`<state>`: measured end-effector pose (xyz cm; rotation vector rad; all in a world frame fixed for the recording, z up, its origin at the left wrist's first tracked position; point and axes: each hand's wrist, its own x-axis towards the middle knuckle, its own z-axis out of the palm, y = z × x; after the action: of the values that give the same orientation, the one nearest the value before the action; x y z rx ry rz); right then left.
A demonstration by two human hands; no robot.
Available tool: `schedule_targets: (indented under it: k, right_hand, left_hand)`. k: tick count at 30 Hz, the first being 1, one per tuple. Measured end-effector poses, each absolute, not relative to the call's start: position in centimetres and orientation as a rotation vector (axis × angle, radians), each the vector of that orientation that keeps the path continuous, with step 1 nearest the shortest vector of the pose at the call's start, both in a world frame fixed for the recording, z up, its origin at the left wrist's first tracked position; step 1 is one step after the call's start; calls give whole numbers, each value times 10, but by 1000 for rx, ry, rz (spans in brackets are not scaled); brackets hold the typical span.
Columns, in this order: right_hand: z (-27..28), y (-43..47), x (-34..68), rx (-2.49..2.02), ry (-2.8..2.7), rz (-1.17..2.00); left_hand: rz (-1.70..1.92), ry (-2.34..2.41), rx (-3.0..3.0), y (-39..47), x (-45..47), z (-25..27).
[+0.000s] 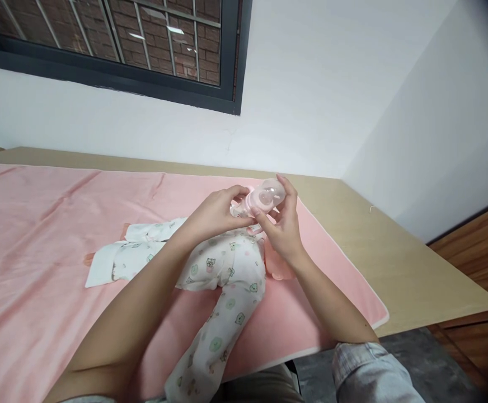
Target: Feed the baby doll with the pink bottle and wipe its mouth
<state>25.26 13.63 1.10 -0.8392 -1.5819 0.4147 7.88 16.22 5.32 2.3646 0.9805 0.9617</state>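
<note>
A small baby bottle (266,195) with a clear dome-shaped end and a pink ring is held tilted between both hands, above a doll. My left hand (216,215) is closed around the clear part on its left. My right hand (285,224) grips the dome end, with the thumb by the ring and fingers on the far side. Under my arms the doll (227,263) lies in a white outfit with green bear prints. Its head (278,264) is partly hidden by my right hand and forearm.
A pink blanket (51,224) with a white edge lies under the doll, on a light wooden table (345,235). Behind the table are a white wall and a dark-framed window (231,67) with bars. Brown wooden furniture (474,257) stands at the right, beyond the table's corner.
</note>
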Motion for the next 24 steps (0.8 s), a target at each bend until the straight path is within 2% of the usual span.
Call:
schedule_targets:
  k: [5,13,19,24]
  right_hand:
    - [18,135,256,-822,-1532,368]
    - [20,183,320,-961,-1340,59]
    - [-43,239,384,-1386,-1139,68]
    - [-102,249,414,-1717,-1183,94]
  left_hand:
    - [981,1080,2374,169,77,48]
    - [1174,1375,2184,202,45,44]
    - [1417,1550,1797,226,20,37]
    - [1365,1609,1771,242,8,25]
